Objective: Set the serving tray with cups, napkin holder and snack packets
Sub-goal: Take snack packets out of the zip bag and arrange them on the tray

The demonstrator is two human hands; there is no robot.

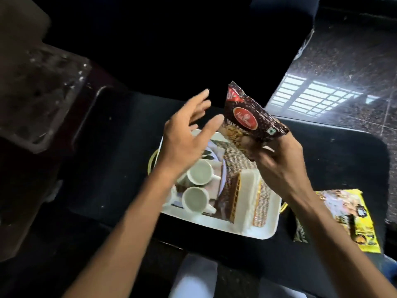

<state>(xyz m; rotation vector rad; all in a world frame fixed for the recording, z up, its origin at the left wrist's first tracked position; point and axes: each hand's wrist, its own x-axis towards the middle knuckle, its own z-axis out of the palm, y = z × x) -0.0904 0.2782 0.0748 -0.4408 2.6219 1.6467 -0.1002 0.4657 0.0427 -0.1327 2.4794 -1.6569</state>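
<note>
right hand (277,166) grips brown snack packet (247,119) | left hand (184,134) spread | above tray (268,229)

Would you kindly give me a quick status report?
Right hand holds brown packet above tray. Left hand open. Two cups loaded. Yellow packet outside.

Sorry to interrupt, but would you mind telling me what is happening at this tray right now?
A person is setting a white serving tray. Their right hand holds a dark brown snack packet up above it, while the left hand hovers open beside the packet. Two white cups and a napkin holder sit on the tray. A yellow packet lies off the tray, to its right.
</note>
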